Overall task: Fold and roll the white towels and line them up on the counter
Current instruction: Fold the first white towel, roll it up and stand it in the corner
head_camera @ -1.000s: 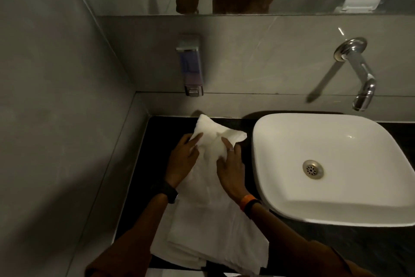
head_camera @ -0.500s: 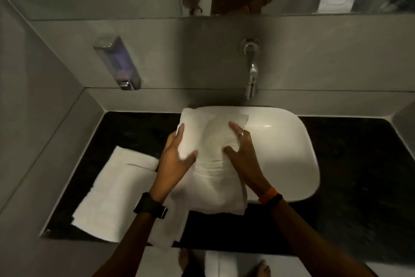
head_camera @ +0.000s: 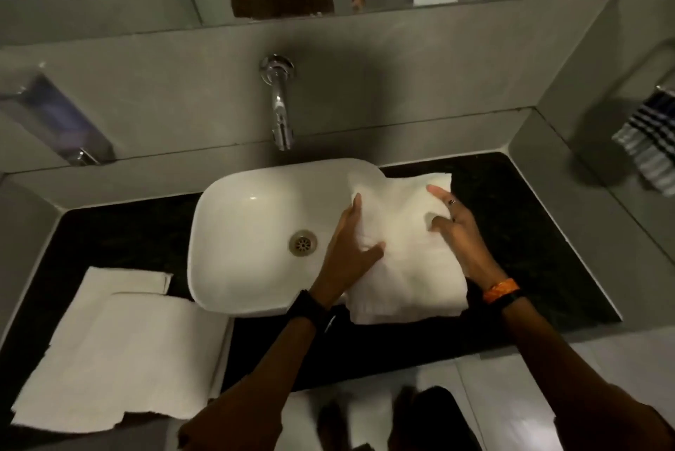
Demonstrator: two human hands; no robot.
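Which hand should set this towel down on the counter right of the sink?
Right, probably. The right hand already holds the towel over the bare counter there; the left hand grips it above the sink.

The folded towel (head_camera: 405, 253) hides the basin's (head_camera: 255, 217) rim at 3 o'clock and the palms of both hands. At 9 o'clock the soap dispenser (head_camera: 54, 122) is blurred and cut by the frame edge; at 2 o'clock the striped cloth (head_camera: 648, 143) is cropped too.
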